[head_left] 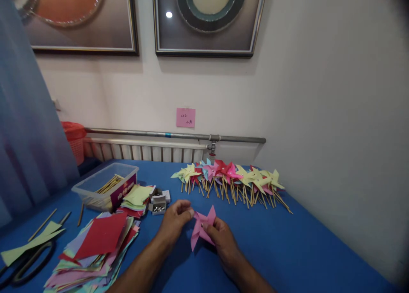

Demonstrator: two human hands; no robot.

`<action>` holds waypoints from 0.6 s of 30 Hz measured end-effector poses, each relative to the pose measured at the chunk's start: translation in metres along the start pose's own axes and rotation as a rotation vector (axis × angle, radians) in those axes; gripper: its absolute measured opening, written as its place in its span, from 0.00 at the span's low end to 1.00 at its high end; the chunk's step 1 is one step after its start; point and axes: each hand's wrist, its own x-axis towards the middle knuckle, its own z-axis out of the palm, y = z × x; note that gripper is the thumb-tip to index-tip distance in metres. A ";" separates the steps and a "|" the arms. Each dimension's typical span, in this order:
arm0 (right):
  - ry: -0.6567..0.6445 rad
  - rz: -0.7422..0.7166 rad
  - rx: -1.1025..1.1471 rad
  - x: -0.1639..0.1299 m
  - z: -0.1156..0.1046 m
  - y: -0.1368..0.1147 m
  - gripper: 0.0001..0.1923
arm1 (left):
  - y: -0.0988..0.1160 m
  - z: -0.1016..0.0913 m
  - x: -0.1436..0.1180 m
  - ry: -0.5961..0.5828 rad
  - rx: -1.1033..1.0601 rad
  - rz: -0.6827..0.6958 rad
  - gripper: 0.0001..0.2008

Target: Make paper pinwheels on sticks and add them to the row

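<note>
A pink paper pinwheel [201, 229], partly folded, is held just above the blue table [287, 250] between both hands. My left hand [174, 220] pinches its upper left flap with thumb and fingertips. My right hand [222, 237] grips its lower right side, fingers curled under the paper. A row of finished pinwheels [230, 180] on wooden sticks, yellow, pink, red and blue, lies beyond the hands near the wall.
A stack of coloured paper squares [96, 250] with a red sheet on top lies left. Behind it stand a clear plastic box of sticks [105, 186], small pin boxes [159, 201], loose sticks [43, 224] and scissors [25, 263]. A radiator [143, 150] runs along the wall.
</note>
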 end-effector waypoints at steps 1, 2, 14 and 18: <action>-0.006 -0.003 -0.017 -0.001 0.001 -0.002 0.19 | 0.000 0.000 0.000 -0.025 -0.014 -0.010 0.23; -0.015 -0.007 -0.039 -0.003 0.003 -0.003 0.19 | 0.001 -0.001 -0.001 -0.057 0.011 -0.001 0.23; -0.061 -0.064 -0.212 -0.004 0.001 -0.005 0.16 | 0.015 0.000 -0.017 -0.260 0.450 0.111 0.19; -0.045 -0.058 -0.211 -0.003 0.001 -0.002 0.16 | 0.017 0.000 -0.017 -0.278 0.438 0.113 0.16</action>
